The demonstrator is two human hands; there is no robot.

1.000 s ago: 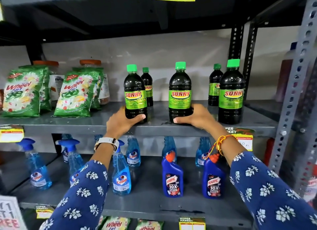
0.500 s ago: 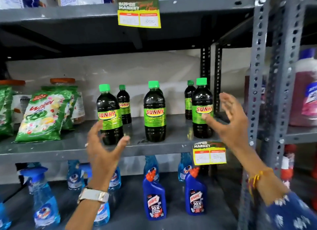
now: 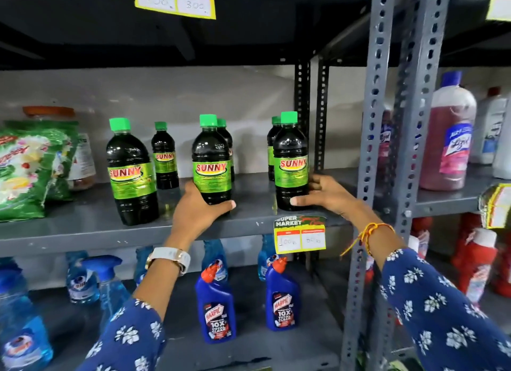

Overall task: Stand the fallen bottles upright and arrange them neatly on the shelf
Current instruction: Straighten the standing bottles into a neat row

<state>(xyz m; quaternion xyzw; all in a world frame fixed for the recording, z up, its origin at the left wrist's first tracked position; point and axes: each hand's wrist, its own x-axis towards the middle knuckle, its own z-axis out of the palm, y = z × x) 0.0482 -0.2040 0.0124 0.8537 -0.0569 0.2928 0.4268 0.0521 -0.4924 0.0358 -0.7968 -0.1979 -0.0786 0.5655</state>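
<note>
Several dark Sunny bottles with green caps stand upright on the grey middle shelf. Three stand in the front row: a left bottle, a middle bottle and a right bottle. Smaller-looking bottles stand behind them, one at the back left, others mostly hidden. My left hand grips the base of the middle bottle. My right hand wraps the base of the right bottle, close to the shelf's black upright.
Green detergent bags lie at the shelf's left with a jar behind. A price tag hangs on the shelf edge. Blue Harpic bottles and spray bottles stand below. A grey slotted post separates the neighbouring rack holding a pink Lizol bottle.
Both hands were off the bottles and spread open half a second ago. Now the left hand holds the middle bottle and the right hand holds the right bottle. The view shifted right.
</note>
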